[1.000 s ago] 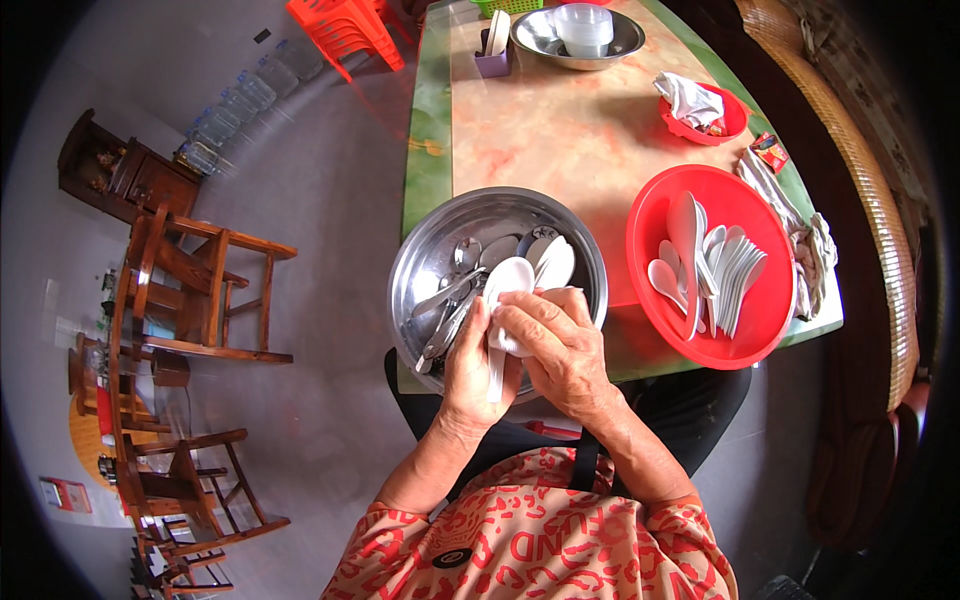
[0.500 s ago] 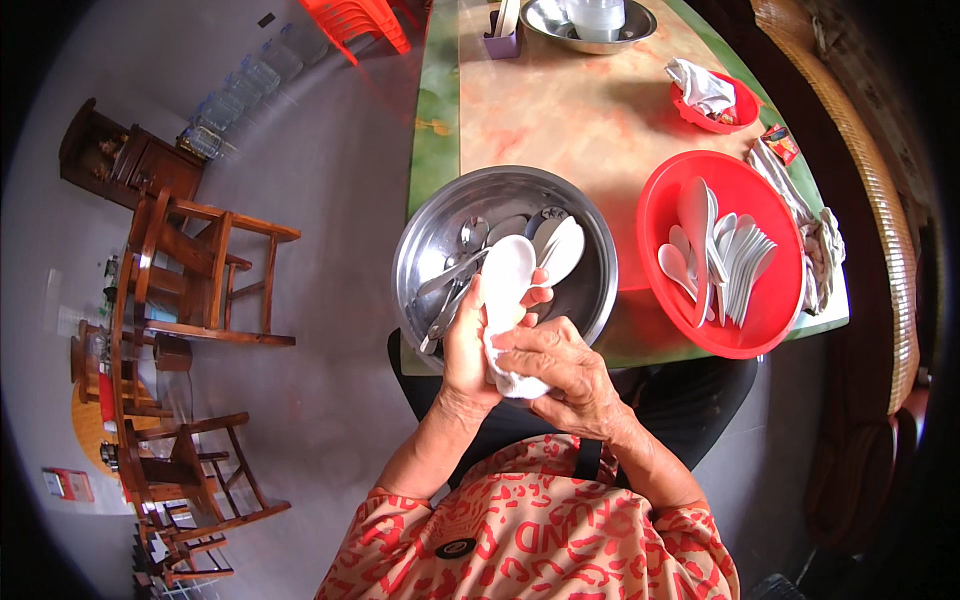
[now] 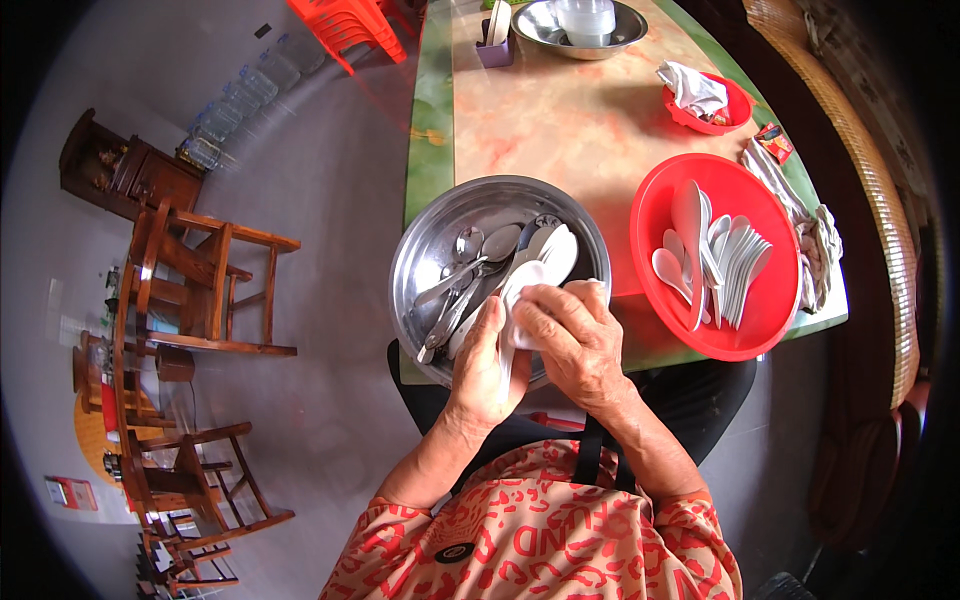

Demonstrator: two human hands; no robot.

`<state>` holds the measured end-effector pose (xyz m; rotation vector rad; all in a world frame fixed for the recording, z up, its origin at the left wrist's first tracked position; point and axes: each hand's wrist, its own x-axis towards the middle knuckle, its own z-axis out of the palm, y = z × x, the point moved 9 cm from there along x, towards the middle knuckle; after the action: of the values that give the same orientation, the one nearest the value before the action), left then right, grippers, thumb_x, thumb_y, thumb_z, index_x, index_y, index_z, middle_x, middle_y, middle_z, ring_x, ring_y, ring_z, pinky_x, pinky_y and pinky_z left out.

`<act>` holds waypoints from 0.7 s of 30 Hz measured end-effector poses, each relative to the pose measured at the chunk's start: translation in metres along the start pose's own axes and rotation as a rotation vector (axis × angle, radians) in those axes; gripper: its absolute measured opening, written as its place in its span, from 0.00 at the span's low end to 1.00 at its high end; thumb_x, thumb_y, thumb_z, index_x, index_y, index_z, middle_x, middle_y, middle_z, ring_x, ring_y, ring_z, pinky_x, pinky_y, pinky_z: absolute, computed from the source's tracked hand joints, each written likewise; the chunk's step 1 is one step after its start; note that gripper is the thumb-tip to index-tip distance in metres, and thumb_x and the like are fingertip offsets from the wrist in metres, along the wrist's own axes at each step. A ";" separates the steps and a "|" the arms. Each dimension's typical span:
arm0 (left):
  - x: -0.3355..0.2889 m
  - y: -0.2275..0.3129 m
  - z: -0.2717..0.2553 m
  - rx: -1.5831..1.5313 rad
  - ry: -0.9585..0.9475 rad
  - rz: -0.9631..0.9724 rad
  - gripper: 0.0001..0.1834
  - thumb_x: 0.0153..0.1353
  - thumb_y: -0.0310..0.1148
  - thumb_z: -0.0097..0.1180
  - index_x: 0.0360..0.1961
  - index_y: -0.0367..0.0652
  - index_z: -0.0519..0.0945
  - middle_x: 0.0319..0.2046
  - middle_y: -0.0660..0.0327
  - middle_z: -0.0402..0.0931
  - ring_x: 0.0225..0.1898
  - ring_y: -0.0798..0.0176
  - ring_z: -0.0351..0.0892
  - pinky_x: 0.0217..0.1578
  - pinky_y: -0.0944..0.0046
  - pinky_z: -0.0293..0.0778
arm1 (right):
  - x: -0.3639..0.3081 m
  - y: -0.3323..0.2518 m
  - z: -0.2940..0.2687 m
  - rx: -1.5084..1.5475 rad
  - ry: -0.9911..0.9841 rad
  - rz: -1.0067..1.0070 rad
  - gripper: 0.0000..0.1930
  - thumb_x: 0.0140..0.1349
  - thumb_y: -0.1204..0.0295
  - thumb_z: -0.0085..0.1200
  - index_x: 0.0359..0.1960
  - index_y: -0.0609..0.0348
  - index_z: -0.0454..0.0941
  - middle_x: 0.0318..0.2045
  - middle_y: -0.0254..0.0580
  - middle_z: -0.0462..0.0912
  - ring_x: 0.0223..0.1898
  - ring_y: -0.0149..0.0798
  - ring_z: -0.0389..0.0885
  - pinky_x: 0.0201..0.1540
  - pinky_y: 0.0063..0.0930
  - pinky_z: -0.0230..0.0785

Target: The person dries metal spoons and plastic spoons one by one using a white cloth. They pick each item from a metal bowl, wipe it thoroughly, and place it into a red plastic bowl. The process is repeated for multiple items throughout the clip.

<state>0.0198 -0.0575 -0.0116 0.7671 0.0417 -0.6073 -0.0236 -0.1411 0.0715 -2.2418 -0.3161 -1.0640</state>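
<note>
My left hand (image 3: 482, 372) is closed round a white spoon (image 3: 522, 277), its bowl pointing away from me and its handle running down along the palm. My right hand (image 3: 572, 345) presses a white cloth (image 3: 597, 289) against the spoon, fingers bent over it and covering much of both. Both hands are over the near rim of a steel basin (image 3: 405, 262). In that basin lie several metal spoons (image 3: 468, 243) and white spoons (image 3: 562, 255). To the right, a red basin (image 3: 655, 205) contains several white spoons (image 3: 745, 265), many stacked together, and a larger white serving spoon (image 3: 688, 215).
A small red basket (image 3: 742, 100) with a white cloth stands farther back, near a crumpled cloth (image 3: 822, 255) along the table's right edge. At the far end are a purple holder (image 3: 495, 54) and another steel bowl (image 3: 625, 42). Wooden chairs (image 3: 215, 285) stand left of the table (image 3: 540, 120).
The spoon has gone lower in my left hand, its handle now showing below the fingers. My right hand has moved up with the cloth, from the handle to beside the spoon's bowl.
</note>
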 end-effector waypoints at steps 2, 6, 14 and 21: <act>0.001 0.000 0.001 0.001 0.022 0.009 0.24 0.69 0.46 0.36 0.57 0.39 0.65 0.54 0.56 0.69 0.57 0.60 0.67 0.60 0.56 0.60 | 0.001 0.002 -0.004 -0.083 0.079 0.005 0.19 0.39 0.77 0.57 0.38 0.56 0.77 0.38 0.37 0.76 0.35 0.40 0.73 0.36 0.31 0.71; 0.003 0.000 0.002 0.039 -0.008 0.012 0.25 0.69 0.46 0.37 0.57 0.39 0.65 0.54 0.56 0.68 0.56 0.60 0.67 0.59 0.57 0.62 | 0.000 0.007 0.001 -0.011 0.055 0.165 0.19 0.39 0.79 0.57 0.39 0.57 0.77 0.37 0.40 0.75 0.35 0.44 0.73 0.36 0.32 0.71; 0.001 -0.008 -0.006 -0.172 -0.133 -0.138 0.26 0.69 0.48 0.35 0.56 0.39 0.66 0.52 0.57 0.70 0.54 0.59 0.70 0.56 0.57 0.66 | 0.008 -0.010 0.007 0.100 0.018 -0.031 0.16 0.38 0.73 0.57 0.34 0.56 0.78 0.36 0.35 0.77 0.33 0.40 0.73 0.35 0.30 0.71; 0.004 -0.004 -0.007 -0.127 -0.043 -0.056 0.21 0.70 0.44 0.33 0.57 0.44 0.66 0.52 0.62 0.69 0.55 0.65 0.68 0.57 0.61 0.64 | 0.019 -0.003 0.006 -0.023 0.158 -0.036 0.18 0.34 0.73 0.59 0.34 0.54 0.79 0.38 0.34 0.77 0.33 0.39 0.72 0.34 0.29 0.69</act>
<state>0.0227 -0.0566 -0.0203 0.6317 0.0619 -0.6675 -0.0091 -0.1363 0.0847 -2.1635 -0.2780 -1.2615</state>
